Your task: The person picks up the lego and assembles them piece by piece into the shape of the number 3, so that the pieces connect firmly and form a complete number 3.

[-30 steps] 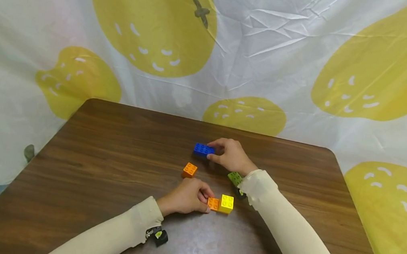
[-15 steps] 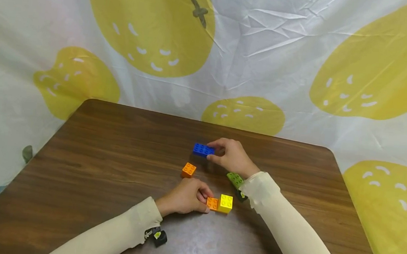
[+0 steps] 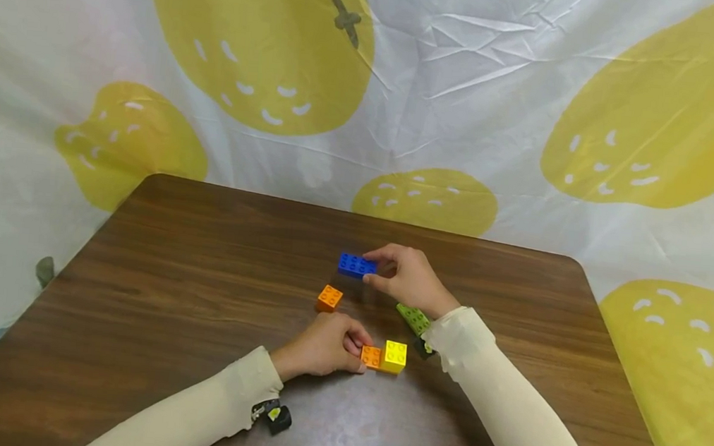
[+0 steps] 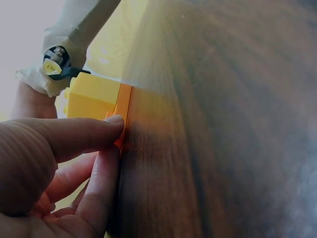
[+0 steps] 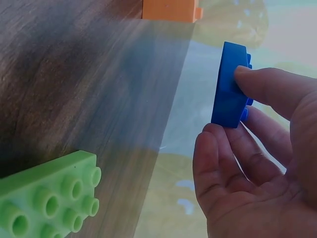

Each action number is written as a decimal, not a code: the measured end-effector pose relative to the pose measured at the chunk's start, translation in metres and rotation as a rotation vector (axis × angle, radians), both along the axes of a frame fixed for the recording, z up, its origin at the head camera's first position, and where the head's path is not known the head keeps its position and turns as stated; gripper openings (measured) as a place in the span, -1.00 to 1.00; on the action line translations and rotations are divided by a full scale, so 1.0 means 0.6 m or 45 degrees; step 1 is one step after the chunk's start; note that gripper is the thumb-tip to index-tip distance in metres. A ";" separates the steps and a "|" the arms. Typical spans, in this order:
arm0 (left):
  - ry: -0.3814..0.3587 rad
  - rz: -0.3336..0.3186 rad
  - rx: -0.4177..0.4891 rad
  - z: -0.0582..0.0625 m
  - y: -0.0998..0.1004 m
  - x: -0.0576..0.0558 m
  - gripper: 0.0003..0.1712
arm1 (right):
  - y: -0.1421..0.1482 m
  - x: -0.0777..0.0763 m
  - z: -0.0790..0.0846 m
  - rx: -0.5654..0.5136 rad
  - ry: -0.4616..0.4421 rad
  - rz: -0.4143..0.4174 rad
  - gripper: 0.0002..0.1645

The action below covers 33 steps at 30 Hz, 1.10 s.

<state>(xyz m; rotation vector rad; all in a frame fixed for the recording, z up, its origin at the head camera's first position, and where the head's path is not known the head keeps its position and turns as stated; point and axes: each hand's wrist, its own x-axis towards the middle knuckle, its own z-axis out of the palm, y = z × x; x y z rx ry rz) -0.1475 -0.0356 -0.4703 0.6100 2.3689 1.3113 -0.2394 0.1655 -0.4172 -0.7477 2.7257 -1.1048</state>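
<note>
My left hand pinches the left end of a flat orange toy brick between thumb and fingers, low at the table. A yellow square brick sits on that orange brick's right end; in the left wrist view the yellow brick shows beyond my fingertips. Farther back, my right hand grips the right end of a blue eight-stud brick. The right wrist view shows my thumb on one side of the blue brick, with fingers at its lower end.
A small square orange brick stands between the hands, left of the blue one. Near the right wrist lies a green studded brick, partly covered by the sleeve. The brown table ends at a fruit-print cloth.
Both hands keep their grips. The right hand and blue brick have come very slightly nearer, and the right sleeve has shifted a little right. The whole head view has drifted slightly.
</note>
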 end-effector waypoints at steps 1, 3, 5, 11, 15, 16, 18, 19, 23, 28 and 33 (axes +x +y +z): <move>0.003 0.000 -0.001 0.000 0.000 0.000 -0.63 | 0.000 0.002 0.002 -0.004 0.001 -0.002 -0.55; 0.004 0.000 -0.005 -0.001 0.000 0.000 -0.63 | 0.000 0.005 0.004 -0.016 0.009 0.001 -0.55; 0.004 0.002 -0.007 -0.001 0.000 0.000 -0.63 | 0.001 0.009 0.006 -0.026 0.016 0.001 -0.55; 0.005 0.004 -0.004 -0.002 0.000 0.001 -0.63 | 0.003 0.019 0.008 -0.046 0.029 0.000 -0.55; 0.008 0.006 0.004 -0.001 0.000 0.001 -0.63 | 0.003 0.026 0.008 -0.054 0.036 0.003 -0.55; 0.010 0.008 0.004 -0.002 0.000 0.002 -0.63 | 0.004 0.028 0.009 -0.056 0.037 0.005 -0.55; 0.018 0.011 0.004 -0.002 0.000 0.002 -0.62 | 0.004 0.032 0.010 -0.065 0.031 0.008 -0.55; 0.021 0.012 0.003 -0.003 0.000 0.002 -0.62 | 0.005 0.034 0.010 -0.070 0.032 0.009 -0.55; 0.037 0.009 0.014 -0.003 -0.001 0.002 -0.61 | 0.007 0.042 0.013 -0.092 0.046 0.018 -0.56; 0.022 0.010 0.011 -0.004 -0.001 0.002 -0.62 | 0.011 0.054 0.021 -0.105 0.060 0.032 -0.55; 0.015 0.006 0.019 -0.004 -0.001 0.002 -0.62 | 0.013 0.065 0.029 -0.116 0.071 0.041 -0.55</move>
